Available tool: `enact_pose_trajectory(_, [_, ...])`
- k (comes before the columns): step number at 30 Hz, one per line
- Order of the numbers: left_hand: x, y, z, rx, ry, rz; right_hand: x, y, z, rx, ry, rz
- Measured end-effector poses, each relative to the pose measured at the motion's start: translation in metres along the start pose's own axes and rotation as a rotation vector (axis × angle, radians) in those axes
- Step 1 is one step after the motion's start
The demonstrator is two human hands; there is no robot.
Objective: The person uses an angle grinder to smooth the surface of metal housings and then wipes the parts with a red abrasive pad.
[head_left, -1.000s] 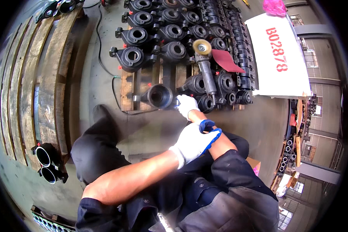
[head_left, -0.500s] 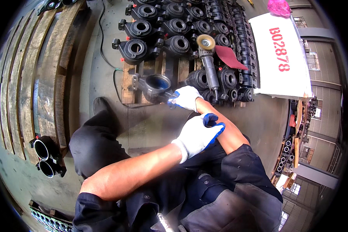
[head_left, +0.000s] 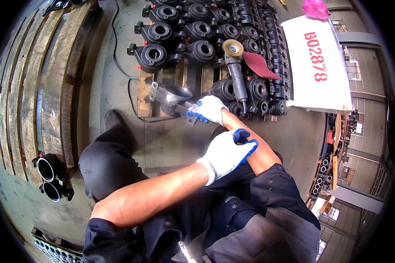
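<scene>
A dark cast metal housing (head_left: 170,101) with a round bore and side lugs stands tilted at the near edge of a wooden pallet. My right hand (head_left: 210,109), in a white glove with blue coated fingers, grips the lug on its right side. Nearer my body and above my right forearm is my left hand (head_left: 227,151), gloved the same way. Its fingers are curled in, and their inner side is hidden. Beyond my right hand, an angle grinder (head_left: 237,78) with a round brush wheel (head_left: 233,48) lies across other black housings (head_left: 224,90).
Rows of black housings (head_left: 202,50) cover the pallet ahead. A red sheet (head_left: 261,65) lies beside the grinder. To the right stands a white panel (head_left: 316,65). Another wooden pallet (head_left: 48,96) is on the left, with two ring-shaped parts (head_left: 52,170) near its end. A cable (head_left: 130,92) runs over the floor.
The housing has turned in my right hand, so its bore shows narrower and less of its inside is visible. My right hand has shifted slightly left; my left hand is nearly still.
</scene>
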State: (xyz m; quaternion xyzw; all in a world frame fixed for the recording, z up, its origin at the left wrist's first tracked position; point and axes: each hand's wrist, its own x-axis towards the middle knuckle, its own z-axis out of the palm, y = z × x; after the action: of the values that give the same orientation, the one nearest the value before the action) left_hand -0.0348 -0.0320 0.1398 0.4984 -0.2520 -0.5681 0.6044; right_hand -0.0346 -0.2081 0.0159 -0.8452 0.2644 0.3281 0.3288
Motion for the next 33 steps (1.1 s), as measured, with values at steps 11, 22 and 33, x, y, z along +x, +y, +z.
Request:
enact_pose_trajectory(11, [-0.005, 0.018, -0.007, 0.06, 0.049, 0.132, -0.013, -0.061, -0.012, -0.501, -0.018, -0.013])
enact_pose_trajectory(22, [-0.032, 0.06, -0.012, 0.091, -0.008, 0.337, -0.029, -0.091, 0.018, -1.053, 0.278, -0.604])
enact_pose_trajectory(33, [-0.045, 0.058, -0.021, 0.09, -0.002, 0.348, -0.035, -0.099, 0.052, -1.292, 0.442, -1.011])
